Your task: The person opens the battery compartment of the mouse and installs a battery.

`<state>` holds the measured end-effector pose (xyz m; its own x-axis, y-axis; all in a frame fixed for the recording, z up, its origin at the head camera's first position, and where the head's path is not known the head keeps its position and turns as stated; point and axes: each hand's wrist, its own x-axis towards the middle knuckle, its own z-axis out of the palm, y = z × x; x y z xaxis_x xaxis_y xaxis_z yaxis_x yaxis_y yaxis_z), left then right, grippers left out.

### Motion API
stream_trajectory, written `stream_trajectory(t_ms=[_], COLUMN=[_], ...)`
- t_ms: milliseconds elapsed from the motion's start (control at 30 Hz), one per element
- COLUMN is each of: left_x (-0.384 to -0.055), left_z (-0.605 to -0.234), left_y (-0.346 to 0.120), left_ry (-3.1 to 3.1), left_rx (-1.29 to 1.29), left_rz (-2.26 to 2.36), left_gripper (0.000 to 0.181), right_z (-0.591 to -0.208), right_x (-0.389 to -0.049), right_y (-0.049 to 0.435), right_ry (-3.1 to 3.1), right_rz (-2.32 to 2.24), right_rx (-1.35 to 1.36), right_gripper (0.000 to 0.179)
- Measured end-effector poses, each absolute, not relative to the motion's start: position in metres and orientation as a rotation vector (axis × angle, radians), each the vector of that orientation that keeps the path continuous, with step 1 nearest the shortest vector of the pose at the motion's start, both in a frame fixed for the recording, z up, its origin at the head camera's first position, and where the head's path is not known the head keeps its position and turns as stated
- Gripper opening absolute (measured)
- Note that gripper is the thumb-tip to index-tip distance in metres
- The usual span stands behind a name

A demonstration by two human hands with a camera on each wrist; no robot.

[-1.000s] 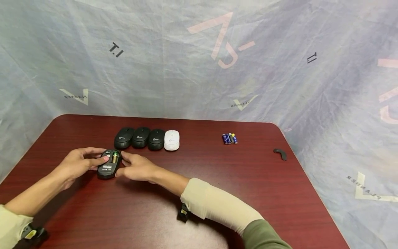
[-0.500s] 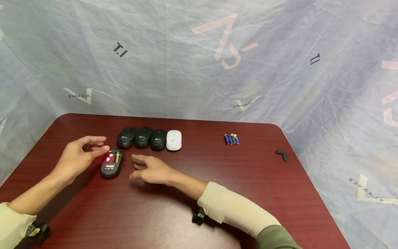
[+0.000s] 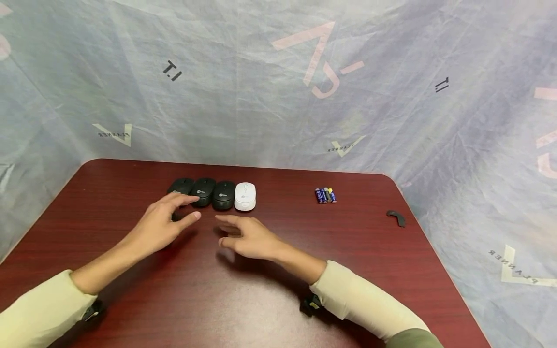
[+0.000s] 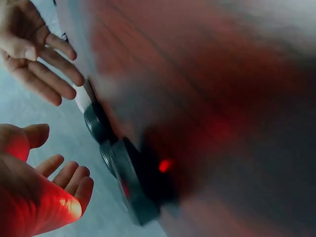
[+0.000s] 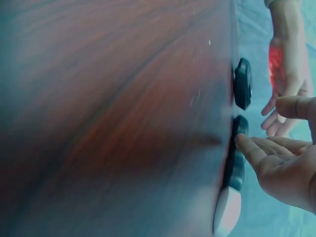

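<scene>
While the left hand (image 3: 157,223) and right hand (image 3: 248,237) hover with loosely spread fingers, holding nothing, a black mouse (image 5: 242,85) lies near the left hand, mostly hidden by it in the head view. Its hard shell should prove light, rather slippery, best gripped by both sides.

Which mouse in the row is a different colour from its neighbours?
The white mouse, at the row's end nearest the batteries; the other three mice there are black.
</scene>
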<state>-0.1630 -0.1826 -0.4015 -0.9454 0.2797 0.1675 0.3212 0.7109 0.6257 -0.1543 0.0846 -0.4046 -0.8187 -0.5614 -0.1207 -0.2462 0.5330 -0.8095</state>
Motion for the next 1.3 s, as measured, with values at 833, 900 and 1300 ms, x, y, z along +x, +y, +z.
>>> stream_trajectory(t_ms=[833, 900, 1300], left_x=[-0.2, -0.2, -0.2], left_z=[-0.429, -0.431, -0.427], left_y=[-0.1, -0.099, -0.086], left_ry=[-2.984, -2.987, -2.998], left_rx=[-0.979, -0.99, -1.041], left_rz=[-0.341, -0.315, -0.302], left_gripper=[0.072, 0.071, 0.069], right_z=[-0.411, -0.413, -0.413], right_x=[-0.21, -0.213, -0.216], right_y=[0.161, 0.157, 0.158], right_ry=[2.671, 2.663, 2.63], right_rz=[-0.491, -0.471, -0.417], right_rx=[-0.988, -0.998, -1.0], right_gripper=[0.072, 0.072, 0.069])
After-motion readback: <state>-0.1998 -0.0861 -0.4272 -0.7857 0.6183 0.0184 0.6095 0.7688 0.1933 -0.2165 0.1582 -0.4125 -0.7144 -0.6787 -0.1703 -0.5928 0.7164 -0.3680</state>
